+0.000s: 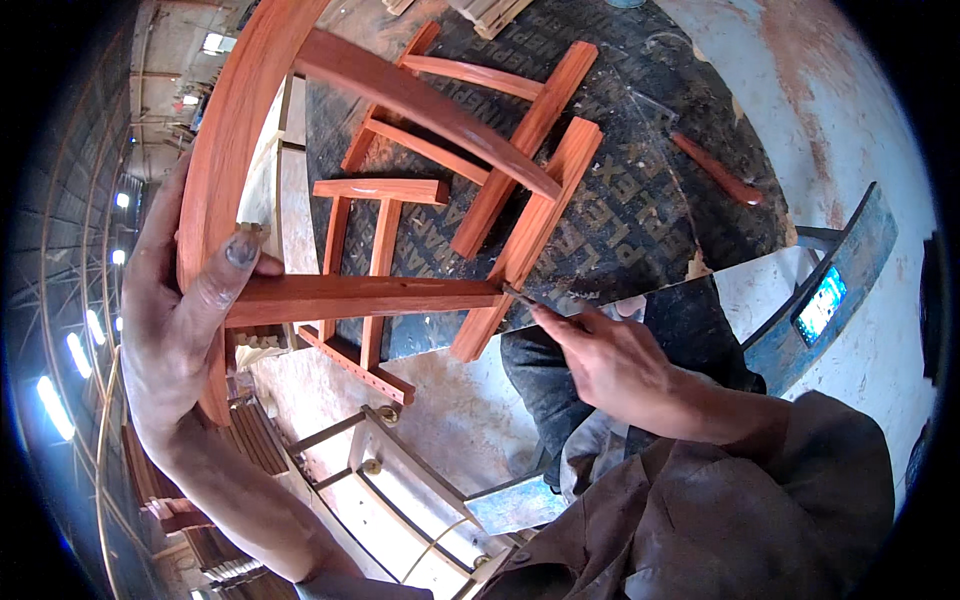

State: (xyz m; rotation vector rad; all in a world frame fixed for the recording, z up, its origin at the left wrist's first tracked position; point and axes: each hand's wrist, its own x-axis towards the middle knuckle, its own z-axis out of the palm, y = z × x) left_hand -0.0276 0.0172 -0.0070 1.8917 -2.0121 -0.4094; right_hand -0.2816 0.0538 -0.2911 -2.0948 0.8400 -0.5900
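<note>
My left hand (185, 300) is wrapped round a reddish wooden frame (245, 130), its thumb over the inner side of the long left post. Two rails of this frame run right to a shorter, grooved post (545, 240). My right hand (610, 360) pinches a slim metal-tipped tool (518, 296), its tip at the joint where the lower rail (370, 300) meets that post. The fingers hide most of the tool, so its exact kind does not show. Beneath, two similar wooden frames, one further back (525, 150) and one nearer (380, 245), lie on the dark board.
On the dark printed board (640, 230) at right lies a wooden-handled tool (718, 170) with a thin metal shaft. A lit phone (822, 305) rests on a worn bluish plank beyond my right arm. Pale wooden framing (400, 480) and stacked brown wood pieces (255, 440) are lower left.
</note>
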